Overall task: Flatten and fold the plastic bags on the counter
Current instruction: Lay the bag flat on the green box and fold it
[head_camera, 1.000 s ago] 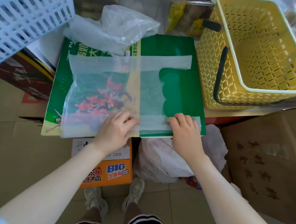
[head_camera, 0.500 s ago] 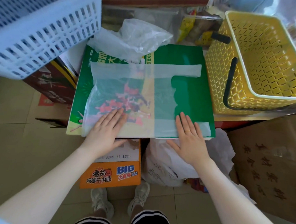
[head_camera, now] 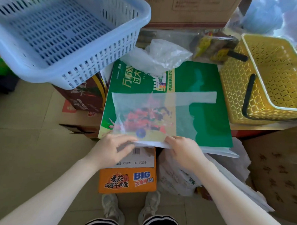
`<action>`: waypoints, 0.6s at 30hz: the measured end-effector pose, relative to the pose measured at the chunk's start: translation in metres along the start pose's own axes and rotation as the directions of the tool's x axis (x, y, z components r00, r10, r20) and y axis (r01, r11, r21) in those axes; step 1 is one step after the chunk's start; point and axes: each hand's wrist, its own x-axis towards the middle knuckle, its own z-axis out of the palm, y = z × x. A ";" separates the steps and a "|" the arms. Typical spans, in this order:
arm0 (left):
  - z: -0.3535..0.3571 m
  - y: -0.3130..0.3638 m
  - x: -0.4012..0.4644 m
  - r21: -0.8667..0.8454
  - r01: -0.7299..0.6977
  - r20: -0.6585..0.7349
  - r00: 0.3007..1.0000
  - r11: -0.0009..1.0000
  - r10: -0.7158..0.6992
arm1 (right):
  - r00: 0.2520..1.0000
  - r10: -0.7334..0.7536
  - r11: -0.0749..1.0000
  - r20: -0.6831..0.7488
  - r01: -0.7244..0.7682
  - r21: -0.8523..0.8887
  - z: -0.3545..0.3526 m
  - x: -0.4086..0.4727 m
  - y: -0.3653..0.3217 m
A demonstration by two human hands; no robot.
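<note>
A translucent white plastic bag lies flat on the green printed box, its handle strip reaching right. My left hand and my right hand are both at the bag's near edge, which hangs over the box's front. Each hand pinches that edge with curled fingers, and the edge looks slightly lifted. A second, crumpled clear plastic bag sits at the far end of the box.
A blue slotted basket stands at the upper left and a yellow basket with black handles at the right. Below are an orange noodle carton, a white bag on the floor, cardboard boxes and my shoes.
Both hands pressed flat on the bag half a second ago. They have slid back to its near edge and now pinch it. The view has tilted, showing more of the blue basket.
</note>
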 end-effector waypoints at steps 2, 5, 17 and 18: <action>-0.011 -0.002 -0.006 -0.208 0.098 0.028 0.995 0.973 -0.094 | 0.993 0.017 0.998 0.121 -0.024 0.059 -0.011 0.001 0.001; -0.021 -0.013 -0.007 -0.352 0.264 0.051 0.963 0.898 -0.263 | 0.990 0.009 0.987 0.139 -0.032 0.161 -0.026 0.008 0.006; -0.003 -0.020 0.034 0.102 0.422 -0.230 0.891 0.901 -0.392 | 0.999 0.044 0.999 0.008 -0.044 -0.004 -0.038 0.094 0.027; -0.003 -0.020 0.037 0.152 0.438 -0.269 0.881 0.886 -0.389 | 0.998 0.053 0.998 -0.015 -0.054 -0.026 -0.035 0.099 0.026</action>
